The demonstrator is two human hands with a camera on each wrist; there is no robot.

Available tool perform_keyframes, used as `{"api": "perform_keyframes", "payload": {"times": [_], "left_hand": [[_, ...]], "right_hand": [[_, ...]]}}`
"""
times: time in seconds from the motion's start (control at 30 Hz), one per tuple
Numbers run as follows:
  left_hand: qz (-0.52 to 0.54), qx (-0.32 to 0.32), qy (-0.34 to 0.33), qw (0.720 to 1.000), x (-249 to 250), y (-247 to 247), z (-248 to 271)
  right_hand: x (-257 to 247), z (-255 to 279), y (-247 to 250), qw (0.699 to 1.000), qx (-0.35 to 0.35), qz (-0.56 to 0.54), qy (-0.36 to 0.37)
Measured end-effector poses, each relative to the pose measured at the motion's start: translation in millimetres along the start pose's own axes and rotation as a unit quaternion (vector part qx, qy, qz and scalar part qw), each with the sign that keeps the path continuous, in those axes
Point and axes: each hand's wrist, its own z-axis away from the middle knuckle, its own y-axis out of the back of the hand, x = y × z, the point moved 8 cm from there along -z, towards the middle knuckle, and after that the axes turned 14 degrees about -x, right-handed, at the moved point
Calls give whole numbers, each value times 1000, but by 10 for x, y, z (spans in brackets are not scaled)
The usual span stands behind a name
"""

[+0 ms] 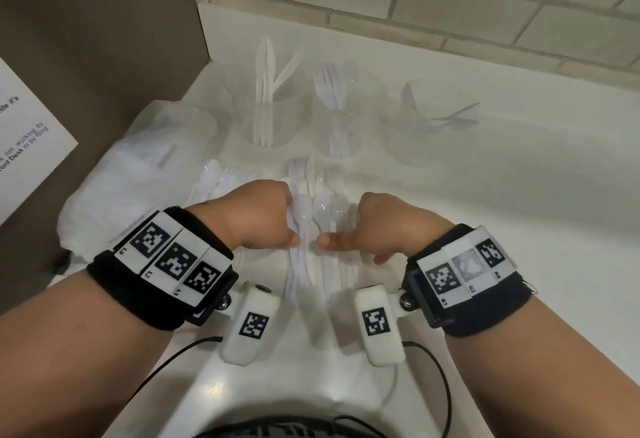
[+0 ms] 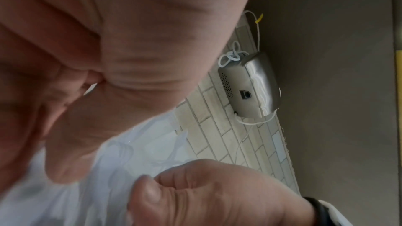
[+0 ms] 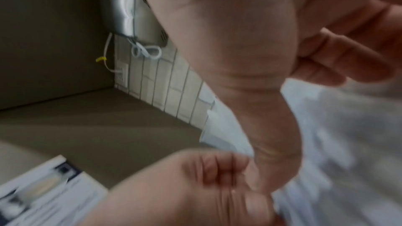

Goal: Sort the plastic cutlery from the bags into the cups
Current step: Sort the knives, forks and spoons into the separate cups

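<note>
White plastic cutlery throughout, hard to separate from the white bench [image 1: 485, 177]. Nearest the body, a clear bag of cutlery [image 1: 311, 229] lying on the bench between the two hands, spoon bowls showing through the film, handles pointing back toward the body. Behind it, three clear cups in a row along the tiled wall [image 1: 450, 4]: left cup [image 1: 277, 125] with knives standing upright, middle cup [image 1: 346, 118] with forks, tines up, right cup [image 1: 429, 125] with spoons leaning to the right. Left of the bag, a second, crumpled bag [image 1: 138, 174] with more pieces, a fork among them.

Left hand [image 1: 256, 219] knuckles-up over the left edge of the bag, fingers curled into a fist with the film and a spoon caught inside, thumb tip pointing right. Right hand [image 1: 377, 229] mirrored on the other side, fingers curled under, thumb stretched left until nearly touching the left thumb, film pinched beneath it. Both wrists level, forearms coming in from the lower corners, marker-tagged black bands on each.

From the left wrist view, blurred palm close up, right hand [image 2: 217, 192] below with thumb pressed on pale film. From the right wrist view, much motion blur; left hand [image 3: 195, 186] closed in a fist.
</note>
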Motion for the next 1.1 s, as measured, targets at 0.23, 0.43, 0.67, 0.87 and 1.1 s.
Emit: {"api": "perform_keyframes", "payload": {"times": [0.23, 0.43, 0.67, 0.87, 1.1], "left_hand": [[120, -25, -42, 992, 135, -132, -80], [48, 20, -36, 998, 92, 20, -114], [15, 63, -25, 998, 148, 208, -276], [-20, 34, -53, 998, 272, 88, -351], [5, 78, -56, 995, 352, -76, -167]], "right_hand": [[-265, -292, -169, 994, 22, 105, -31], [-182, -249, -113, 994, 59, 91, -34], [-164, -173, -94, 993, 64, 92, -23], [-108, -169, -65, 995, 54, 81, -31], [-93, -203, -81, 995, 71, 58, -34]]}}
